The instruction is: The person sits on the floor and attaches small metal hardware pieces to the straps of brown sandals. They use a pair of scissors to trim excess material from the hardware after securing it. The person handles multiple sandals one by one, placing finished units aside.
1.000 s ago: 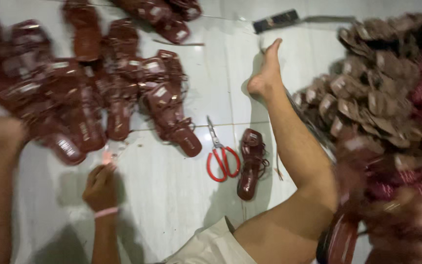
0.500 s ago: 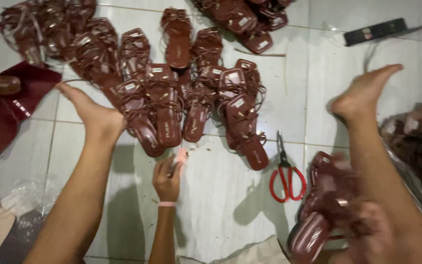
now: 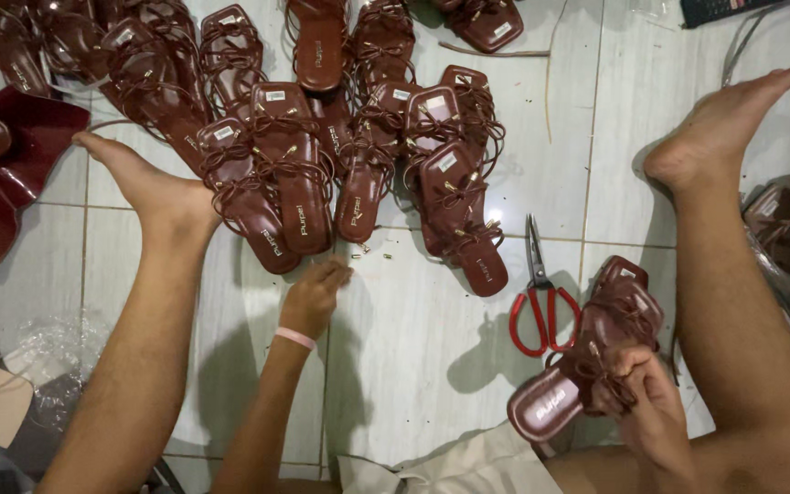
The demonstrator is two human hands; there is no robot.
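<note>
Seated on a white tiled floor, legs spread, bare feet out to either side. Right hand low at right, fingers clamped on the laces of a dark red strappy sandal; its heel end points down-left, toe end lies up by the right shin. Sandal held just above the floor, beside the right leg.

Left hand stretched forward at centre, pink band on the wrist. Fingers drawn loosely together, tips down at the floor just below the sandal pile; cannot tell whether they pinch anything. Small gold bits lie on the tile just right of the fingertips.

Pile: many matching dark red lace-up sandals, overlapping, soles up and down, spread across the upper middle of the floor. Left foot rests against its left edge.

Red-handled scissors lie closed on the tile between pile and held sandal, blades pointing away. Dark red sheet material at far left. Crumpled clear plastic lower left.
</note>
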